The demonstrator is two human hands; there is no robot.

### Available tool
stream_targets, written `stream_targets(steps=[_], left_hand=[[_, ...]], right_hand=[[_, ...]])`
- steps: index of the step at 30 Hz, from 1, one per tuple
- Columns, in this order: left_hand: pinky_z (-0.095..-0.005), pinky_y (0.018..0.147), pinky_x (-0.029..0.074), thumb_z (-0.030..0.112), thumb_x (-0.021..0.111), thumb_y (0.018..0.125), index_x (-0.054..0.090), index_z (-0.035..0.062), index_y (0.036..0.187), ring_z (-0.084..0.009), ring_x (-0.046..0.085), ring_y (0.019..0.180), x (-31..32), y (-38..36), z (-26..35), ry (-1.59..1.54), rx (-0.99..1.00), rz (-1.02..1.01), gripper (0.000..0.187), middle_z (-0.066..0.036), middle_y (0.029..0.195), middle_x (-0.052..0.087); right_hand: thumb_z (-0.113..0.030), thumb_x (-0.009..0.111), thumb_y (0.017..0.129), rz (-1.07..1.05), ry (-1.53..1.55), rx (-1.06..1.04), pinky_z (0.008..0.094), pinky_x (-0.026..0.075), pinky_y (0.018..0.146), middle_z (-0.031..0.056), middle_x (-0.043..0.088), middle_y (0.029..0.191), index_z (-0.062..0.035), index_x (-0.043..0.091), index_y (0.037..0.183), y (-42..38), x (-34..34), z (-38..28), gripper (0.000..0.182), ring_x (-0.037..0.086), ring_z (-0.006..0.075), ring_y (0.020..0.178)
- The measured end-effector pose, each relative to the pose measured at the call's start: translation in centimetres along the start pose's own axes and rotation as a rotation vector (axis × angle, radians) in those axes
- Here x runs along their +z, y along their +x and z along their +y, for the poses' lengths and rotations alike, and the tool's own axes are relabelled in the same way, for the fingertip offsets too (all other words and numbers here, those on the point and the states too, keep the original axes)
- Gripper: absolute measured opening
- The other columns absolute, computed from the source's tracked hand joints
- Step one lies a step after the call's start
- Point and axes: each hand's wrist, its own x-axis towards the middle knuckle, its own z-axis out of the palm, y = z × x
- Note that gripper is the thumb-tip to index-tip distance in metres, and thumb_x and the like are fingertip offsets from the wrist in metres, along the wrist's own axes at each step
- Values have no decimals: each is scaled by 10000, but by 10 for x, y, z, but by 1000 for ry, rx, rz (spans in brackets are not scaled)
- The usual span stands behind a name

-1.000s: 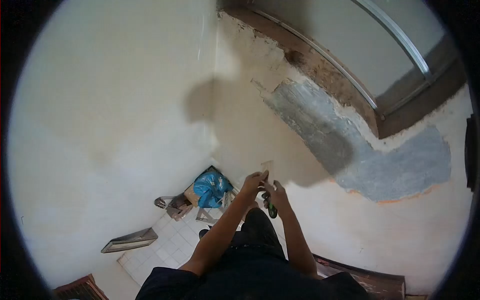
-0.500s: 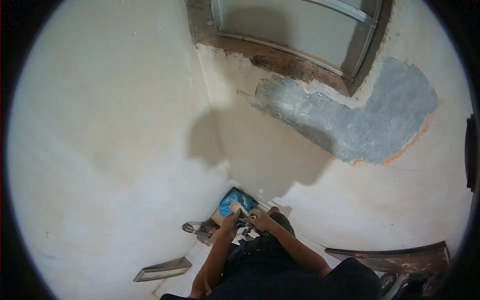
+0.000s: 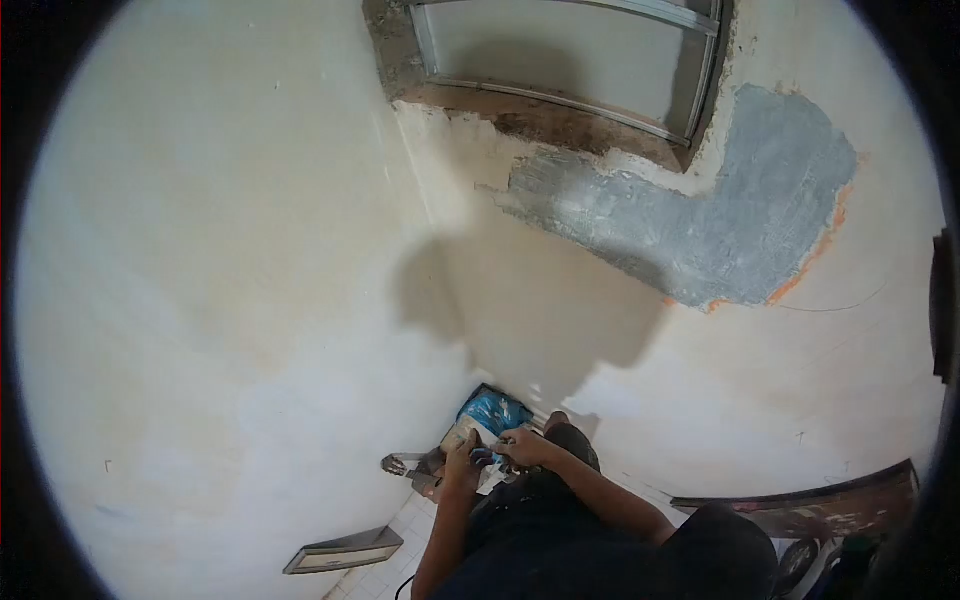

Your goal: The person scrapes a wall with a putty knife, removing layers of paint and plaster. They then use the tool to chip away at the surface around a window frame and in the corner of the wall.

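Observation:
My left hand (image 3: 463, 465) is closed low in the view, with its thumb against a pale flat piece (image 3: 482, 430). Right beside it, my right hand (image 3: 522, 448) is closed, its fingers meeting the same small area. What sits inside the right hand is too small and covered to make out. Something bluish shows between the two hands. Just beyond them, a blue plastic bag (image 3: 495, 408) lies in the corner of the room, partly covered by the pale piece.
A window (image 3: 560, 70) with a rough, broken sill is above. Below it, a grey plaster patch (image 3: 700, 230) spreads over the cream wall. Left of my hands lies a dark long object (image 3: 400, 467). Reddish-brown wooden furniture (image 3: 800, 510) stands lower right, a framed panel (image 3: 345, 552) lower left.
The view has shifted slightly. My hands have come closer together, and the pale piece shows less of itself and has dropped lower against the blue bag.

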Motion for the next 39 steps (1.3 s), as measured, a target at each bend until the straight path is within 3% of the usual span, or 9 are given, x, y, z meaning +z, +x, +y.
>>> stream_targets(steps=[9, 13, 20, 25, 27, 29, 30, 36, 39], left_hand=[[-295, 556, 423, 263, 618, 886, 485, 104, 836, -138, 506, 600, 17, -12, 19, -2, 53, -11, 214, -18, 668, 473], [-291, 569, 419, 305, 617, 880, 480, 97, 831, -130, 504, 613, 31, -11, 35, 70, 112, -40, 254, -5, 671, 458], [-301, 622, 420, 301, 626, 869, 575, 63, 873, -141, 531, 728, 80, 28, 65, 120, 185, -40, 244, -16, 758, 543], [-292, 669, 448, 306, 619, 877, 570, 66, 972, -145, 533, 745, 156, 84, 90, 247, 377, -233, 263, -66, 937, 539], [-266, 548, 444, 348, 592, 886, 550, 56, 887, -130, 536, 744, 215, 85, 111, 112, 429, -287, 295, -21, 754, 519], [-285, 682, 501, 414, 512, 919, 529, 55, 1008, -172, 578, 822, 248, 104, 128, 112, 333, -449, 370, -100, 965, 553], [-285, 682, 501, 414, 512, 919, 529, 55, 1008, -172, 578, 822, 265, 114, 135, 106, 329, -449, 370, -100, 965, 553], [-193, 387, 396, 474, 415, 945, 529, 54, 934, -92, 510, 513, 326, 138, 170, -138, 100, -537, 436, -43, 753, 557], [-278, 546, 486, 392, 388, 974, 495, 54, 1065, -140, 556, 657, 329, 161, 174, -223, 93, -606, 367, -58, 842, 562]], right_hand=[[-335, 591, 885, 83, -138, -238, 322, 478, 652, 92, 630, 701, 43, 599, 951, 2, -5, -8, 384, 604, 188, 681], [-282, 574, 897, -77, 112, 35, 305, 468, 588, 114, 635, 708, 22, 630, 919, 3, -13, -26, 311, 597, 147, 635], [-238, 507, 945, 153, 135, -303, 250, 431, 535, 28, 563, 651, 12, 581, 1048, 19, -48, -40, 281, 520, 88, 575], [-230, 480, 953, 404, 8, -270, 252, 407, 458, 32, 546, 619, 14, 552, 1087, 27, -111, -91, 287, 510, 87, 505], [-230, 461, 957, 661, -23, -334, 269, 376, 392, 36, 531, 602, 13, 539, 1100, 22, -138, -125, 292, 478, 86, 434], [-249, 428, 953, 760, -270, -572, 344, 465, 576, 194, 613, 792, 41, 537, 1112, 45, -177, -113, 348, 635, 208, 688], [-248, 428, 961, 640, 101, -226, 337, 462, 543, 157, 588, 783, 38, 556, 1092, 15, -185, -171, 340, 597, 186, 603], [-266, 429, 967, 684, 226, -279, 265, 365, 371, 50, 483, 598, 33, 573, 1005, 42, -234, -196, 333, 486, 129, 424], [-269, 436, 966, 639, 300, -191, 277, 384, 390, 63, 502, 602, 41, 572, 986, 47, -238, -203, 340, 509, 144, 447]])
